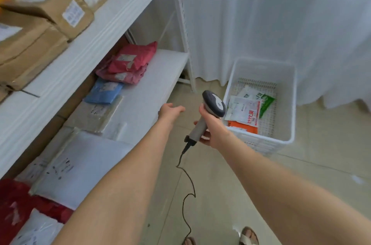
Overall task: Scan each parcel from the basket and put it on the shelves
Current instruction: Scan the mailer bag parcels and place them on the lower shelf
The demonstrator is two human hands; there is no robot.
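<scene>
A white plastic basket [292,104] stands on the floor at the right, with a white parcel [244,110], a green-and-white one [266,102] and an orange one [244,127] inside. My right hand [212,126] grips a grey barcode scanner [213,104] by its handle, just left of the basket, its black cable [187,184] hanging down. My left hand [170,111] is stretched out empty, fingers relaxed, at the front edge of the lower shelf [160,76]. On that shelf lie pink parcels [130,62], a blue one [104,91] and white ones [80,166].
The upper shelf [112,14] carries several cardboard boxes [50,10] with labels. Red parcels [16,202] lie at the lower left. A white curtain [281,14] hangs behind the basket. Tiled floor runs between shelves and basket; sandalled feet [249,236] show at the bottom.
</scene>
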